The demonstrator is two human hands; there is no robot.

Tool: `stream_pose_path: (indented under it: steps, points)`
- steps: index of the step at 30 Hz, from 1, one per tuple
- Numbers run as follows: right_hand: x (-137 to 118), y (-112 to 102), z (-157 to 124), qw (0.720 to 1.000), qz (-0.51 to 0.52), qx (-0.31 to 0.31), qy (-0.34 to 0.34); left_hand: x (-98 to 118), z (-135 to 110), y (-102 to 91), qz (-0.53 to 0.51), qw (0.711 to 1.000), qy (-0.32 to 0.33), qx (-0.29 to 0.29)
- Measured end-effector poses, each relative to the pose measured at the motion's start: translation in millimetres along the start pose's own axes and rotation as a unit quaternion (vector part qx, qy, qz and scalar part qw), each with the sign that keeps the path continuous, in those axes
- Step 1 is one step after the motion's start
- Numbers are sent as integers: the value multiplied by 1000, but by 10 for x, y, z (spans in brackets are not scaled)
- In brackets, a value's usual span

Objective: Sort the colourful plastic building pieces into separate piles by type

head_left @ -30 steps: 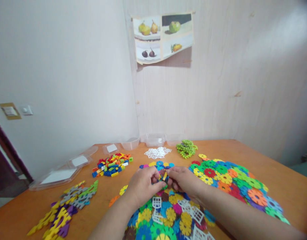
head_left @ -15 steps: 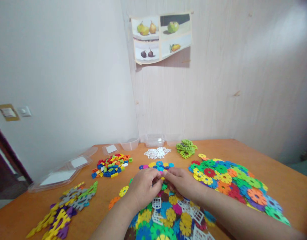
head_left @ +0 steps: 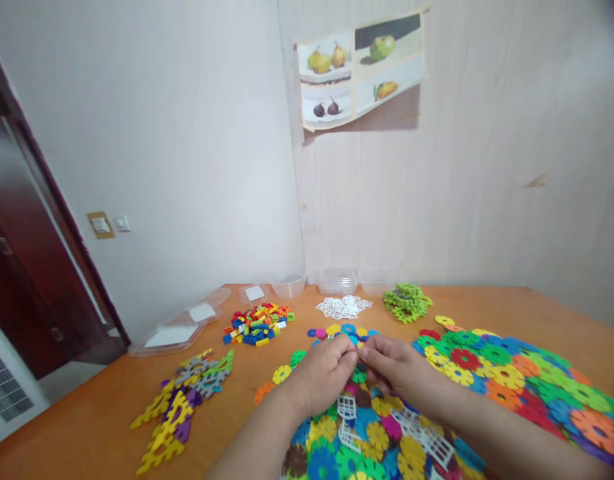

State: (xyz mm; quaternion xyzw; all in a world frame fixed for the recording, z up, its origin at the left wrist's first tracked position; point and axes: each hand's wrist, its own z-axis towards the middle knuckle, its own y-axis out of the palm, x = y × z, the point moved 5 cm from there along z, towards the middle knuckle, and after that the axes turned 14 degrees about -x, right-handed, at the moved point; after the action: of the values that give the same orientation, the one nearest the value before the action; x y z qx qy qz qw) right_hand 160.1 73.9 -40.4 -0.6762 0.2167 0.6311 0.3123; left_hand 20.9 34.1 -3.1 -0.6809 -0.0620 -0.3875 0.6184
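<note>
My left hand (head_left: 329,375) is closed, thumb against curled fingers, at the far part of a spread of flower-shaped plastic discs (head_left: 324,463). Close on its right, my right hand (head_left: 397,365) pinches with thumb and forefinger. Between the two sets of fingertips a small pink sliver of a plastic disc shows; the fingers hide most of it. Under and in front of the hands lie discs in blue, green, yellow, brown and pink. White lattice pieces (head_left: 347,407) stand among them. Beyond the hands is a row of more discs (head_left: 333,330).
Loose discs (head_left: 507,379) are heaped on the right. Small building bricks (head_left: 259,325), white lattice pieces (head_left: 344,307) and green notched pieces (head_left: 407,303) lie toward the back. Yellow, grey and purple notched pieces (head_left: 179,413) sit left. Clear tubs (head_left: 338,281) and lids (head_left: 171,337) line the wall side.
My view has turned left, so everything sits farther right in the picture and more of the doorway shows. Both hands remain together at the same spot, still pinching.
</note>
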Motion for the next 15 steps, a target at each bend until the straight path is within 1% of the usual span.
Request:
stream_pose_path:
  steps: [2, 4, 6, 8, 9, 10, 11, 12, 13, 15]
  points:
    - [-24, -38, -15, 1000, 0, 18, -14, -40, -7, -33, -45, 999, -7, 1]
    - [-40, -86, -33, 999, 17, 42, -15, -119, -6, -90, -103, 994, -10, 20]
    - [-42, -128, -48, 997, 31, 66, 0, -273, 1, -182, -159, 984, -26, 73]
    - [-29, -155, -52, 996, 33, 83, 17, -517, -13, -308, -212, 961, -70, 164]
    - [-17, -166, -50, 995, 34, 89, 22, -659, -33, -371, -248, 941, -93, 212]
    - [0, -175, -45, 995, 37, 94, 24, -812, -75, -440, -293, 908, -114, 276]
    - [19, -182, -37, 994, 39, 97, 24, -966, -122, -493, -356, 864, -126, 334]
    - [43, -190, -29, 994, 40, 99, 23, -1115, -175, -530, -425, 808, -133, 386]
    - [68, -199, -20, 994, 42, 101, 22, -1225, -209, -574, -447, 784, -135, 409]
    - [115, -221, -7, 993, 42, 108, 21, -1402, -278, -660, -473, 749, -134, 443]
